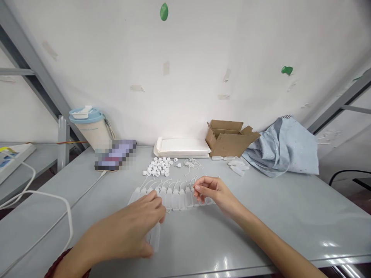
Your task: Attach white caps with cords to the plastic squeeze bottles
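Note:
Several small translucent plastic bottles (176, 200) lie side by side in a row, thin white tubes (168, 182) curving out of their far ends. My left hand (136, 224) hovers low over the near left part of the row, fingers bent and thumb spread away from them. Partly under it are two more translucent bottles (155, 236); whether it touches them I cannot tell. At the right part of the row, my right hand (213, 191) has thumb and index finger pinched together beside the tubes. What the pinch holds, if anything, is hidden. Behind the row sits a pile of white caps (158, 166).
Loose tubes (193, 164) lie right of the caps. Farther back are a stack of white envelopes (182, 147), an open cardboard box (228, 143), more bottles (237, 166) and a light blue cloth bag (284, 146). A cup (92, 129), a phone (116, 154) and its cable (84, 197) occupy the left.

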`<control>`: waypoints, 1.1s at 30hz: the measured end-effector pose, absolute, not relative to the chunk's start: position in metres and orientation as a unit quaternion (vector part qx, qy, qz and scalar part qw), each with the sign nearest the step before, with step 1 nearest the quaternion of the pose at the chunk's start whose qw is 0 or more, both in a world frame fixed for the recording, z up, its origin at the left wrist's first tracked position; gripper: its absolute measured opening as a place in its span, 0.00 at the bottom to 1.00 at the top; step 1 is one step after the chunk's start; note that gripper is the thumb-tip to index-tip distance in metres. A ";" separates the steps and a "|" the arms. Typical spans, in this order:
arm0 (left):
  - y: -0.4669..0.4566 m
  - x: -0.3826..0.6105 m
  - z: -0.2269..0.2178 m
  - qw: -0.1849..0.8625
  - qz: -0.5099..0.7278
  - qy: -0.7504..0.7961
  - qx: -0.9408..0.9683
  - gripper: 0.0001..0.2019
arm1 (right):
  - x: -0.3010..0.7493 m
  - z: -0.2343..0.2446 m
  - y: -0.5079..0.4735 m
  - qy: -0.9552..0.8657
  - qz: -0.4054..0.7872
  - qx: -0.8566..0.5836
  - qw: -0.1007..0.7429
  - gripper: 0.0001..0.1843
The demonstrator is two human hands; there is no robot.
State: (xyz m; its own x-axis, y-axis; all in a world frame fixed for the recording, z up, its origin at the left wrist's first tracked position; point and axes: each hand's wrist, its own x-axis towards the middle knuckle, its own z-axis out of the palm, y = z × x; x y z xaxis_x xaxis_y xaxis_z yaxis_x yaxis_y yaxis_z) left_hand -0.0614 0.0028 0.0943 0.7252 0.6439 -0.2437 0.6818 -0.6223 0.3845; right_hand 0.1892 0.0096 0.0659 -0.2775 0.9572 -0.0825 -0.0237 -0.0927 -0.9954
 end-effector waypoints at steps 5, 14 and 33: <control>0.004 -0.063 0.098 0.265 -0.018 0.366 0.892 0.17 | 0.190 0.066 0.009 -0.538 0.594 -0.435 0.412 0.11; 0.023 -0.051 0.100 0.221 0.109 0.372 0.895 0.05 | 0.199 0.070 0.015 -0.538 0.566 -0.444 0.439 0.10; 0.125 0.032 0.066 0.021 0.157 0.297 0.942 0.13 | 0.286 0.046 0.065 -0.640 0.074 -0.679 0.352 0.07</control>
State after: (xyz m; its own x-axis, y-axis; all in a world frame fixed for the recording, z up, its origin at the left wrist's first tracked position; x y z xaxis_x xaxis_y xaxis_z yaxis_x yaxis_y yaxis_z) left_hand 0.0316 0.1246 0.0663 0.7744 0.5661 0.2824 0.5531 -0.8226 0.1323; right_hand 0.2865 0.0654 0.0463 0.1705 0.9212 0.3497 0.8165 0.0666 -0.5735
